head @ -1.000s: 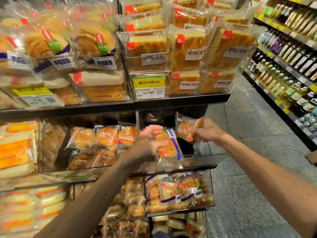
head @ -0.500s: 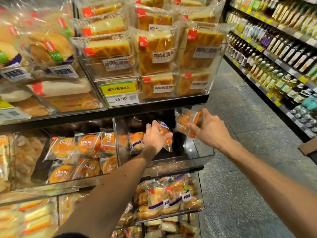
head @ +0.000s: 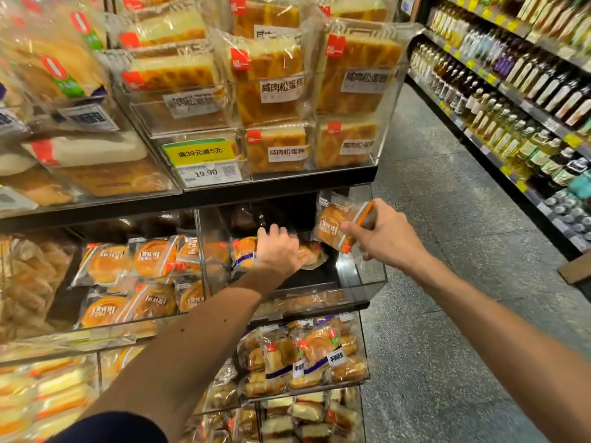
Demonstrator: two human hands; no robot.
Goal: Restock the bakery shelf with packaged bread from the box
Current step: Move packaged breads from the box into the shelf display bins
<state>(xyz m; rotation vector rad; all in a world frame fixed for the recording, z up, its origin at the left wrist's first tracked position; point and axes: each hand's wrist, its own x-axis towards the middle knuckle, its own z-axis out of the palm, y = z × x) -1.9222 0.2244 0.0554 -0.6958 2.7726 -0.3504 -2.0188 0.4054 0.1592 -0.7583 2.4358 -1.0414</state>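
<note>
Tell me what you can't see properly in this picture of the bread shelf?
- Head view: the box of bread is out of frame.
- The bread pack under the left hand is mostly hidden by that hand and motion blur.
- The back of the clear bin is too dark to make out.
- Small print on the price tag is too small to read.
- The bottles on the far shelf have labels that are too small and blurred.
</note>
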